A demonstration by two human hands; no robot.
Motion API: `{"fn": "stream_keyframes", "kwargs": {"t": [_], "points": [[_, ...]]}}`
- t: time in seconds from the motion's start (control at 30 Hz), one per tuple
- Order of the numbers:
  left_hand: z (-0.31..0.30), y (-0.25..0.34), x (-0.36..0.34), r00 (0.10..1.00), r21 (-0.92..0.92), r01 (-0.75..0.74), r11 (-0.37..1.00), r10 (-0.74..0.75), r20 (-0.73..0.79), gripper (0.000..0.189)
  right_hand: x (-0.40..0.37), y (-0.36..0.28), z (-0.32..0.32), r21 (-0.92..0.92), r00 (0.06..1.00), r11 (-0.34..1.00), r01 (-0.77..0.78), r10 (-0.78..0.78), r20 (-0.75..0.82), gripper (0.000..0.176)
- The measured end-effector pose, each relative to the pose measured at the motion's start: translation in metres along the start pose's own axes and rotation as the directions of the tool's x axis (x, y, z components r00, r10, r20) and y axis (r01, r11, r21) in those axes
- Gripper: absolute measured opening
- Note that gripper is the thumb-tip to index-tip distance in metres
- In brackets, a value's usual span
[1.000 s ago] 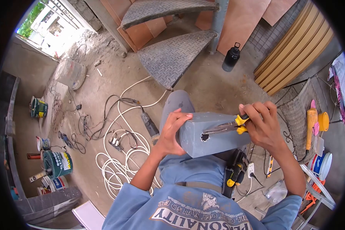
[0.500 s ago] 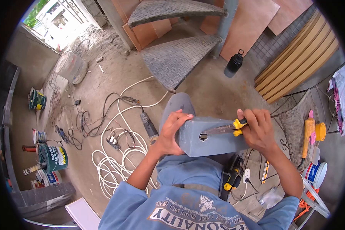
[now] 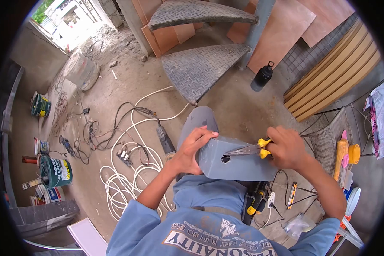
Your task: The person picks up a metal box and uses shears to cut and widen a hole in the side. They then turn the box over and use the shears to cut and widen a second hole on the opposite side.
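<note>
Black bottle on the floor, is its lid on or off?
On. The black bottle has its looped lid seated at the top; how tight cannot be told.

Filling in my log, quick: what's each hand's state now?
Left hand: closed on the grey box.
Right hand: closed on the yellow-handled tool.

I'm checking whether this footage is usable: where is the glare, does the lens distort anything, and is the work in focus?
Head view: daylight blows out the doorway at upper left; head view: black surrounds a rounded image, and the tan slats look bowed, probably from the lens; head view: the grey box and pliers look fairly sharp.
</note>
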State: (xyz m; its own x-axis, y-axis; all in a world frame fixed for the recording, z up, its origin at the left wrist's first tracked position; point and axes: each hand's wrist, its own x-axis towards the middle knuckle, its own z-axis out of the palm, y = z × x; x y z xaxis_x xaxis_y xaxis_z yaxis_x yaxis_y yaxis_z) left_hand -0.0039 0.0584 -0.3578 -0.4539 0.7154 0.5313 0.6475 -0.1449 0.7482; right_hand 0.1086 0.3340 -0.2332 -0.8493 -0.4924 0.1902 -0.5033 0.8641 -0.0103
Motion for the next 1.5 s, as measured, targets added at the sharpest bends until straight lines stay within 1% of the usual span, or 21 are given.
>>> {"fn": "stream_keyframes", "kwargs": {"t": [0.03, 0.1, 0.13, 0.17, 0.2, 0.23, 0.3, 0.33, 0.4, 0.43, 0.5, 0.53, 0.6, 0.63, 0.7, 0.8, 0.9, 1.07, 1.27, 1.47, 1.5], "points": [[-0.001, -0.001, -0.001, 1.000, -0.002, -0.001, 1.000, 0.001, 0.001, 0.089, 0.003, 0.000, -0.005, -0.001, 1.000, 1.000, -0.002, 0.002, 0.001, 0.023], [0.000, -0.003, -0.002, 1.000, -0.028, -0.008, 1.000, 0.009, 0.009, 0.090, 0.007, 0.004, -0.016, 0.250, 0.941, 0.963, -0.101, 0.011, 0.338, 0.031], [0.001, -0.004, -0.003, 1.000, -0.031, -0.012, 0.999, 0.012, 0.012, 0.090, 0.010, 0.009, -0.015, 0.247, 0.941, 0.963, -0.105, 0.016, 0.338, 0.031], [0.002, -0.004, -0.004, 0.999, -0.025, -0.046, 0.999, 0.046, 0.002, 0.090, 0.012, 0.015, -0.013, 0.464, 0.890, 0.858, -0.221, -0.017, 0.455, 0.035], [0.002, -0.003, -0.005, 0.997, -0.019, -0.081, 0.996, 0.081, -0.005, 0.089, 0.015, 0.021, -0.011, 0.631, 0.831, 0.692, -0.351, -0.080, 0.550, 0.039], [0.003, -0.002, -0.004, 0.996, -0.020, -0.086, 0.996, 0.086, 0.000, 0.089, 0.016, 0.026, -0.011, 0.630, 0.833, 0.692, -0.353, -0.075, 0.548, 0.039], [0.006, 0.003, -0.003, 0.995, -0.022, -0.085, 0.996, 0.086, 0.040, 0.088, 0.019, 0.034, -0.011, 0.587, 0.697, 0.591, -0.554, -0.057, 0.715, 0.040], [0.007, 0.004, -0.003, 0.995, -0.023, -0.085, 0.996, 0.086, 0.041, 0.088, 0.018, 0.031, -0.012, 0.587, 0.697, 0.590, -0.555, -0.056, 0.715, 0.040], [0.011, 0.007, -0.002, 0.998, 0.016, -0.057, 0.998, 0.057, -0.004, 0.087, 0.010, 0.023, -0.014, 0.617, 0.908, 0.715, -0.328, 0.059, 0.415, 0.026], [0.014, 0.007, -0.002, 0.998, 0.009, -0.058, 0.998, 0.058, -0.002, 0.087, 0.007, 0.015, -0.019, 0.615, 0.906, 0.714, -0.335, 0.065, 0.418, 0.026], [0.021, 0.006, -0.002, 0.992, 0.034, 0.043, 0.998, -0.039, -0.117, 0.088, -0.002, -0.007, -0.032, 0.371, 0.958, 0.883, -0.286, 0.248, 0.147, 0.023], [0.024, 0.007, 0.000, 0.994, 0.028, 0.037, 0.999, -0.034, -0.107, 0.088, -0.010, -0.016, -0.034, 0.369, 0.954, 0.881, -0.296, 0.260, 0.146, 0.023], [0.032, 0.012, 0.002, 0.964, 0.120, 0.022, 0.992, 0.010, -0.265, 0.090, -0.028, -0.037, -0.035, 0.185, 0.905, 0.887, -0.424, 0.422, 0.051, 0.030], [0.035, 0.016, 0.003, 0.968, 0.114, 0.018, 0.993, 0.011, -0.252, 0.090, -0.035, -0.048, -0.034, 0.186, 0.899, 0.880, -0.437, 0.436, 0.051, 0.030], [0.044, 0.023, 0.003, 0.931, 0.238, 0.072, 0.969, 0.021, -0.365, 0.093, -0.046, -0.068, -0.030, 0.075, 0.861, 0.858, -0.508, 0.508, 0.022, 0.037], [0.059, 0.027, 0.000, 0.916, 0.342, 0.110, 0.933, 0.038, -0.399, 0.092, -0.060, -0.091, -0.018, 0.067, 0.830, 0.827, -0.558, 0.556, 0.039, 0.039], [0.066, 0.031, 0.002, 0.907, 0.372, 0.133, 0.919, 0.038, -0.418, 0.091, -0.066, -0.105, -0.006, 0.070, 0.797, 0.794, -0.604, 0.604, 0.014, 0.042], [0.075, 0.029, 0.000, 0.920, 0.397, 0.117, 0.910, 0.051, -0.390, 0.093, -0.071, -0.115, -0.001, 0.060, 0.750, 0.751, -0.658, 0.661, -0.039, 0.042], [0.082, 0.029, -0.003, 0.928, 0.383, 0.126, 0.915, 0.029, -0.373, 0.095, -0.071, -0.125, -0.001, 0.062, 0.716, 0.715, -0.696, 0.698, -0.010, 0.040], [0.090, 0.029, -0.003, 0.915, 0.362, 0.143, 0.921, 0.017, -0.404, 0.095, -0.064, -0.133, -0.004, -0.032, 0.674, 0.674, -0.738, 0.738, 0.017, 0.037], [0.092, 0.029, -0.003, 0.903, 0.340, 0.149, 0.929, 0.012, -0.429, 0.093, -0.063, -0.133, -0.005, -0.057, 0.677, 0.676, -0.734, 0.736, 0.010, 0.031]]}}
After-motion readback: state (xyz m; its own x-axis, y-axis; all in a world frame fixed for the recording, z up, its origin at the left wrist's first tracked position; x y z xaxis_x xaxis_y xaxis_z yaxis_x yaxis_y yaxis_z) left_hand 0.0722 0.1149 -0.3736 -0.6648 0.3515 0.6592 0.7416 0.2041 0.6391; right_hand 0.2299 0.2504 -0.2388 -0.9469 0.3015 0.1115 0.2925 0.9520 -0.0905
